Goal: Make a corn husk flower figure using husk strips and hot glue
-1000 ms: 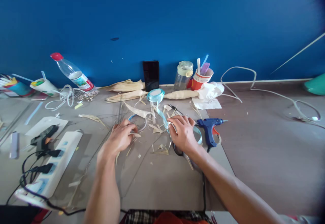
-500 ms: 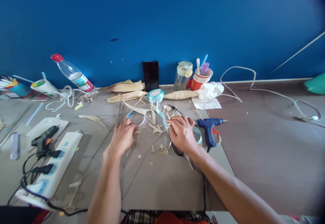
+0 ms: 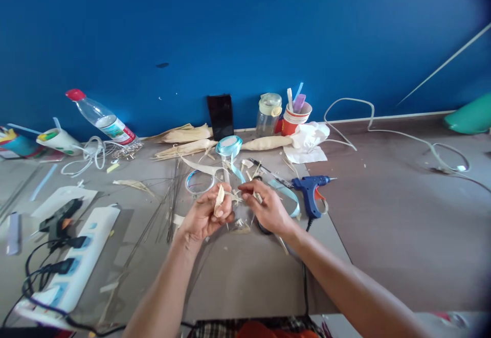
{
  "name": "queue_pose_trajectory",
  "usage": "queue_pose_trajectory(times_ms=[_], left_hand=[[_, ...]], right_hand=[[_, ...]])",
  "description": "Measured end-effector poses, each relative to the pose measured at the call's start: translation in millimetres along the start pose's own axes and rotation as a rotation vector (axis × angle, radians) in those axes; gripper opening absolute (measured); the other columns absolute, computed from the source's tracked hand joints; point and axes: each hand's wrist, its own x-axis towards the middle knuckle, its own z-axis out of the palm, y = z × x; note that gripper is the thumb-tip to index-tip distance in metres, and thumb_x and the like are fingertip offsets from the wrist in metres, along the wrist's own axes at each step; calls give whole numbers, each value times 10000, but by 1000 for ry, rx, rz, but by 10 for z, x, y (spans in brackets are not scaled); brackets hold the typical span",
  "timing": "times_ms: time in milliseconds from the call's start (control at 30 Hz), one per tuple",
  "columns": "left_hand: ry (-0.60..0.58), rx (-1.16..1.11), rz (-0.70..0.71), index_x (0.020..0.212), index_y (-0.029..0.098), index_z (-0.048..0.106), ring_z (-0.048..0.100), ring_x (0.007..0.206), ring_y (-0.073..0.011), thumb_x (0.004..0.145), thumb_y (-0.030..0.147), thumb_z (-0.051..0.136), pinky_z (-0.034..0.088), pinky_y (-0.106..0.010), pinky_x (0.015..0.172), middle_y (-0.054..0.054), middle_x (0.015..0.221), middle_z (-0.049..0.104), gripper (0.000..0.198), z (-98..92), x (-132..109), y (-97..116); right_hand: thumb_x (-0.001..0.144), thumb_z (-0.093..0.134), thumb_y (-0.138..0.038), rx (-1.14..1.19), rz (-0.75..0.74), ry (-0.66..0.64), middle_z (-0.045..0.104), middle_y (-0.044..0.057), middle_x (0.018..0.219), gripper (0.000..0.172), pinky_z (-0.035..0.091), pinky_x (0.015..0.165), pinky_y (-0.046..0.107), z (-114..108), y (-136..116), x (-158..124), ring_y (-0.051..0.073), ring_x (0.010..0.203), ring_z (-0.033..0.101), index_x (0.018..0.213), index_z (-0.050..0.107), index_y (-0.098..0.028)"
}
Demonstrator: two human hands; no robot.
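Note:
My left hand [image 3: 207,214] is closed, pinching a small pale piece of dried corn husk [image 3: 219,197] upright between thumb and fingers, above the middle of the table. Close by on the right, my right hand [image 3: 268,207] has its fingers curled towards the left one. Something thin and pale shows between these fingers, too small to name. A black loop, partly hidden, lies below this hand. Light-blue ribbon [image 3: 289,197] curves out behind it, and the ribbon roll [image 3: 229,146] lies farther back. A roll of tape [image 3: 199,182] lies behind my left hand.
To the right lies a blue glue gun [image 3: 312,195]. A power strip [image 3: 82,256] and a black glue gun [image 3: 63,220] occupy the left. Along the wall stand a phone [image 3: 220,117], a clear jar [image 3: 268,118], red cups [image 3: 296,123] and a leaning bottle [image 3: 109,123]. Thin wires [image 3: 172,205] and husk scraps are scattered about.
My left hand has risen from beside the tape roll and turned, now showing the husk piece. My right hand has come off the ribbon. The view has shifted slightly to the right.

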Motion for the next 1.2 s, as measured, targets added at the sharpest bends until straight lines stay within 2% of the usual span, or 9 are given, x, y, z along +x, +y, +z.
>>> queue_pose_trajectory(times_ms=[100, 200, 400, 500, 600, 767, 933, 1033, 1200], left_hand=[[-13, -19, -57, 923, 196, 577, 198, 377, -28, 764, 207, 621, 286, -180, 448, 81, 473, 385, 166, 27, 61, -77], [-21, -10, -93, 882, 177, 564, 203, 388, -27, 787, 230, 612, 286, -177, 452, 79, 477, 373, 118, 43, 95, -126], [-27, 83, -121, 901, 171, 548, 275, 415, -36, 796, 327, 616, 291, -199, 482, 61, 526, 426, 200, 6, 117, -213], [46, 252, -72, 874, 172, 547, 346, 455, -56, 797, 403, 598, 278, -210, 492, 46, 568, 444, 249, -17, 108, -199], [114, 522, 22, 852, 159, 563, 334, 479, -65, 806, 453, 563, 234, -214, 482, 47, 563, 418, 298, -26, 101, -159], [123, 756, 22, 705, 147, 537, 320, 504, -61, 769, 376, 622, 231, -212, 485, 46, 582, 429, 253, -16, 116, -143], [215, 598, 65, 699, 151, 530, 350, 466, -43, 754, 316, 638, 250, -188, 472, 50, 578, 492, 205, -22, 120, -131], [311, 440, 124, 728, 157, 532, 429, 472, -44, 734, 293, 664, 306, -177, 492, 46, 595, 540, 189, -62, 123, -93], [396, 294, 196, 735, 158, 531, 500, 486, -56, 663, 274, 718, 373, -181, 506, 38, 634, 578, 231, -135, 146, -4]], right_hand=[[857, 476, -294, 238, 87, -83, 642, 50, 935, 247, 453, 746, 290, 10, -33, -4, 161, 833, 589, 1041, 603, -189], [845, 495, -326, 330, 135, -87, 622, 34, 882, 267, 456, 730, 281, 28, -35, -7, 147, 786, 572, 1053, 600, -196], [788, 560, -366, 441, 209, -62, 589, 17, 753, 181, 445, 617, 272, 69, -22, -1, 128, 635, 539, 763, 602, -192], [751, 584, -371, 521, 294, -21, 521, -20, 621, 204, 396, 544, 242, 74, 5, 23, 109, 553, 473, 661, 545, -192], [723, 589, -349, 481, 374, 29, 460, -39, 566, 206, 336, 509, 228, 65, 29, 49, 94, 521, 405, 615, 531, -184], [704, 581, -315, 356, 338, -44, 509, -23, 621, 165, 348, 569, 236, 50, 32, 56, 104, 588, 438, 625, 559, -172], [725, 573, -362, 404, 373, 74, 453, -40, 585, 206, 290, 507, 225, -55, 79, 106, 85, 529, 366, 676, 554, -163], [726, 568, -348, 374, 376, 142, 488, -29, 621, 191, 296, 509, 221, -141, 106, 148, 90, 552, 387, 735, 574, -158], [740, 551, -326, 271, 328, 114, 549, -12, 692, 211, 347, 549, 221, -168, 134, 157, 104, 599, 448, 857, 601, -158]])
